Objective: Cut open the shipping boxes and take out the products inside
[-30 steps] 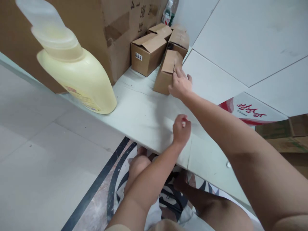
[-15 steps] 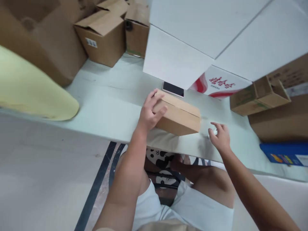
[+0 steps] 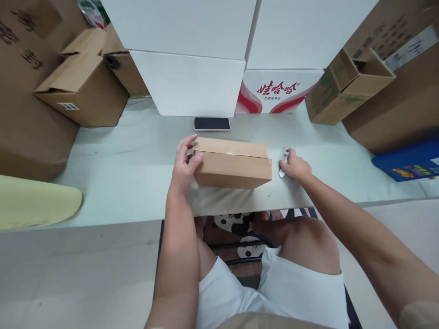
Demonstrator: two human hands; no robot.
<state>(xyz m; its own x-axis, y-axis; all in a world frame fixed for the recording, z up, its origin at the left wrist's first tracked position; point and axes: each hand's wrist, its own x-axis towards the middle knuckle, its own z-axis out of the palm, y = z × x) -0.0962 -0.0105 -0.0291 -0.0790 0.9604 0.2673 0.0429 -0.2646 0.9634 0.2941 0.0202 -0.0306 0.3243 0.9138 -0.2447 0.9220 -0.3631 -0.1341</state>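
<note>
A closed brown cardboard box [image 3: 233,167] sits near the table's front edge, its long side facing me and a seam along its top. My left hand [image 3: 185,162] grips the left end of this box, thumb on the near face and fingers at the far corner. To the right of the box, my right hand [image 3: 295,165] pinches a small white-and-silver object [image 3: 281,172] between thumb and forefinger, low over the tabletop. Most of that object is behind the fingers, so its kind is unclear.
A phone [image 3: 211,124] lies behind the box, before stacked white cartons [image 3: 192,84]. Open cardboard boxes stand left [image 3: 92,91] and right [image 3: 338,98]. A yellow-green rounded thing [image 3: 37,201] is at the left edge, a blue package [image 3: 408,160] at the right.
My view has swung, shifting the scene leftward. My left hand stays on the box. My right hand has closed its thumb and forefinger on the small object beside it.
</note>
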